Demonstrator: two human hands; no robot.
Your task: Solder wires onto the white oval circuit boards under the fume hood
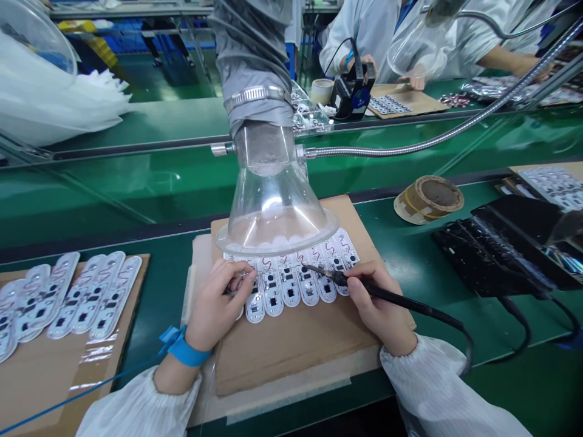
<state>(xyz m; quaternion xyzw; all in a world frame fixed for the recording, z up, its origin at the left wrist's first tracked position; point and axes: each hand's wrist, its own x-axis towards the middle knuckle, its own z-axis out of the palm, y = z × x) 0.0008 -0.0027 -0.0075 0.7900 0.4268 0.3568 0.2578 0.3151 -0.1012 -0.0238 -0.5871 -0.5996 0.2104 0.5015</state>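
Observation:
A row of white oblong circuit boards (300, 282) lies on a brown cardboard sheet (291, 346) in front of me. My right hand (376, 306) is closed round a black soldering iron (359, 285), its tip resting on a board near the middle of the row. My left hand (218, 306) is pinched shut on a thin solder wire (241, 278), held over the left end of the row. A blue wrist strap (182, 349) circles my left wrist. A clear fume hood (276, 221) hangs just above the boards.
More white boards (68, 300) lie on cardboard at the left. A tape roll (430, 197) and a black soldering station (505, 249) sit at the right. Beyond the green conveyor belt (136, 182), other people in white coats work at a bench.

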